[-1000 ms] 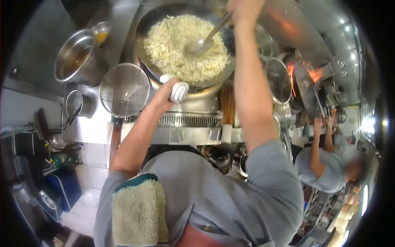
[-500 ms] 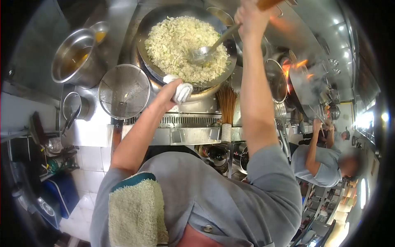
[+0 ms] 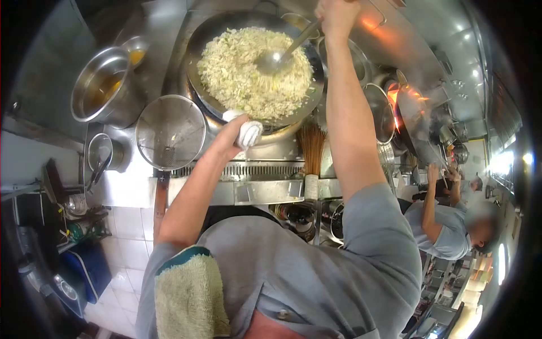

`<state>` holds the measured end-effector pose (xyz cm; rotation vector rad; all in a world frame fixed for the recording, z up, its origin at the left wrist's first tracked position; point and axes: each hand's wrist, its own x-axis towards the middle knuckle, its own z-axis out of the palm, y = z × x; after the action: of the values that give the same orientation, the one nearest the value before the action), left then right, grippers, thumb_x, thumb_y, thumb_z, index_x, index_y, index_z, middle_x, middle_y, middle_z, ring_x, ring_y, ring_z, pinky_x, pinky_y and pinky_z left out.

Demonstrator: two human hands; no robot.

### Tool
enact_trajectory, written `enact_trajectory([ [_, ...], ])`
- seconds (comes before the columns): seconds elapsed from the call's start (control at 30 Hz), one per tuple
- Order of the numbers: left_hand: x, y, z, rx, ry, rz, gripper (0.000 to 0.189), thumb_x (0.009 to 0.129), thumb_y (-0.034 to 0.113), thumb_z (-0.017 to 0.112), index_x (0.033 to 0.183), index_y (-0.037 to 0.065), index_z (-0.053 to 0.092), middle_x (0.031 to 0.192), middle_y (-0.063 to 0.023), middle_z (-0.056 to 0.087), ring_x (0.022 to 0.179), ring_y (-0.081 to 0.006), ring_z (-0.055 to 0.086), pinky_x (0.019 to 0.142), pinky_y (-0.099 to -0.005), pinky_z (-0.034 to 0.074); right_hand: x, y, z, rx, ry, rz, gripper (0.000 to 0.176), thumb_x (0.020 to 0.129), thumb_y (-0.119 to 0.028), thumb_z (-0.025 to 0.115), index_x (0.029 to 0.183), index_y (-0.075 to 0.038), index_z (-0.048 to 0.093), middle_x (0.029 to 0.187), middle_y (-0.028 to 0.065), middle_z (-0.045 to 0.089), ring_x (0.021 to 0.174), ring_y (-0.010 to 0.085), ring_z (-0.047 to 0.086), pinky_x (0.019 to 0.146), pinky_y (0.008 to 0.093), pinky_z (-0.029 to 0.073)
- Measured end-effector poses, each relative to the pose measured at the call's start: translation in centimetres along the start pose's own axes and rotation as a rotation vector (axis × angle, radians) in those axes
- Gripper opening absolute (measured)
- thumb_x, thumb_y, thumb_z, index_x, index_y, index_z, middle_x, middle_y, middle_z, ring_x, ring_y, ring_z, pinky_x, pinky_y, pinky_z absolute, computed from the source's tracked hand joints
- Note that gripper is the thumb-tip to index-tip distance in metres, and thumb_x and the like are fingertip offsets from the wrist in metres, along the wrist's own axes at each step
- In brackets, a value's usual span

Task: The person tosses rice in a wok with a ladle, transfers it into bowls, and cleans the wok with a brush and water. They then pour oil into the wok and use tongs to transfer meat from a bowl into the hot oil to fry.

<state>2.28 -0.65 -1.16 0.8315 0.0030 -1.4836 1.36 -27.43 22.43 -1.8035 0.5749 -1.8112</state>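
Observation:
A large dark wok on the stove is filled with pale fried rice with small green bits. My left hand is closed on a folded white cloth at the wok's near rim; the cloth hides whatever part of the wok lies under it. In my right hand, raised at the far right of the wok, is the handle of a metal ladle. The ladle's bowl rests on the rice, right of the middle.
A strainer, a deep pot with yellowish liquid and a smaller pot stand left. A bamboo brush stands upright right of my left hand. Farther right, flames burn beside another wok, where another person works.
The ladle's bowl has moved slightly away from me across the rice, and my right hand has risen a little. My left hand keeps its hold on the cloth at the rim.

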Motion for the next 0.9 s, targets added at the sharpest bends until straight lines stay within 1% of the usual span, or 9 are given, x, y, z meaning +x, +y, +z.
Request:
enact_trajectory([
  [0.03, 0.3, 0.5, 0.4, 0.005, 0.007, 0.012, 0.018, 0.093, 0.026, 0.046, 0.093, 0.010, 0.054, 0.082, -0.0077, 0.062, 0.071, -0.0204, 0.062, 0.060, -0.0405, 0.054, -0.3, -2.6, -0.3, 0.270, -0.229, 0.341, 0.016, 0.088, -0.012, 0.052, 0.073, -0.012, 0.046, 0.049, -0.0032, 0.039, 0.035, 0.0111, 0.038, 0.032, 0.0273, 0.029],
  [0.13, -1.4, 0.5, 1.6, -0.035, 0.119, -0.010, 0.015, 0.092, 0.025, 0.047, 0.091, 0.011, 0.053, 0.080, -0.0065, 0.062, 0.067, -0.0198, 0.061, 0.060, -0.0402, 0.054, 3.7, -1.6, -1.1, 0.632, -0.451, 0.426, 0.019, 0.087, -0.010, 0.053, 0.070, -0.012, 0.044, 0.049, -0.0035, 0.039, 0.035, 0.0108, 0.037, 0.033, 0.0273, 0.028],
  [0.23, -0.1, 0.1, 0.1, 0.040, 0.056, -0.011, 0.019, 0.093, 0.028, 0.047, 0.090, 0.011, 0.054, 0.077, -0.0067, 0.062, 0.068, -0.0199, 0.062, 0.057, -0.0384, 0.052, -2.7, -8.5, -2.2, 0.230, -0.108, 0.183, 0.022, 0.085, -0.007, 0.056, 0.067, -0.013, 0.044, 0.048, -0.0042, 0.038, 0.035, 0.0093, 0.036, 0.033, 0.0262, 0.026],
  [0.37, -1.8, -0.2, 1.5, 0.010, 0.094, -0.018, 0.016, 0.092, 0.026, 0.047, 0.089, 0.012, 0.054, 0.076, -0.0058, 0.061, 0.065, -0.0198, 0.060, 0.055, -0.0380, 0.051, -1.3, -4.9, -3.1, 0.429, -0.277, 0.427, 0.022, 0.084, -0.005, 0.056, 0.066, -0.013, 0.045, 0.047, -0.0061, 0.037, 0.035, 0.0077, 0.035, 0.033, 0.0245, 0.025],
  [0.4, -1.7, 0.2, 1.9, 0.018, 0.090, -0.003, 0.017, 0.092, 0.026, 0.047, 0.089, 0.012, 0.054, 0.076, -0.0055, 0.061, 0.065, -0.0200, 0.060, 0.055, -0.0379, 0.050, 1.2, -1.1, -5.6, 0.796, -0.421, 0.381, 0.023, 0.084, -0.003, 0.059, 0.067, -0.012, 0.046, 0.048, -0.0045, 0.036, 0.035, 0.0066, 0.033, 0.034, 0.0231, 0.024],
  [0.43, -1.8, 0.6, 1.8, 0.023, 0.098, 0.007, 0.017, 0.092, 0.027, 0.047, 0.089, 0.012, 0.054, 0.076, -0.0052, 0.061, 0.065, -0.0202, 0.060, 0.054, -0.0379, 0.050, 0.1, -4.9, -8.6, 0.705, -0.515, 0.504, 0.025, 0.085, -0.003, 0.057, 0.066, -0.012, 0.044, 0.050, -0.0038, 0.039, 0.037, 0.0069, 0.035, 0.035, 0.0227, 0.025],
  [0.6, -2.0, 0.4, 1.1, -0.001, 0.030, -0.020, 0.019, 0.096, 0.024, 0.045, 0.102, 0.007, 0.052, 0.087, -0.0073, 0.062, 0.076, -0.0183, 0.063, 0.065, -0.0341, 0.054, -2.7, -5.7, -3.8, 0.425, -0.077, 0.223, 0.024, 0.083, -0.005, 0.055, 0.065, -0.014, 0.043, 0.045, -0.0057, 0.036, 0.032, 0.0081, 0.033, 0.032, 0.0249, 0.025],
  [0.8, -0.2, -0.3, -0.1, 0.000, 0.049, -0.002, 0.021, 0.093, 0.031, 0.047, 0.097, 0.012, 0.054, 0.081, -0.0065, 0.061, 0.071, -0.0240, 0.062, 0.059, -0.0397, 0.053, 0.4, 1.4, -2.2, 0.534, -0.119, 0.340, 0.021, 0.084, -0.008, 0.056, 0.066, -0.014, 0.046, 0.045, -0.0048, 0.036, 0.032, 0.0090, 0.034, 0.031, 0.0262, 0.024],
  [0.9, -0.9, -1.1, -0.3, -0.026, 0.064, -0.044, 0.021, 0.094, 0.032, 0.046, 0.098, 0.012, 0.054, 0.083, -0.0064, 0.061, 0.072, -0.0239, 0.062, 0.058, -0.0419, 0.052, 2.1, -1.9, -2.1, 0.637, -0.266, 0.385, 0.020, 0.084, -0.012, 0.057, 0.067, -0.013, 0.046, 0.047, -0.0034, 0.039, 0.034, 0.0113, 0.038, 0.031, 0.0274, 0.028],
])
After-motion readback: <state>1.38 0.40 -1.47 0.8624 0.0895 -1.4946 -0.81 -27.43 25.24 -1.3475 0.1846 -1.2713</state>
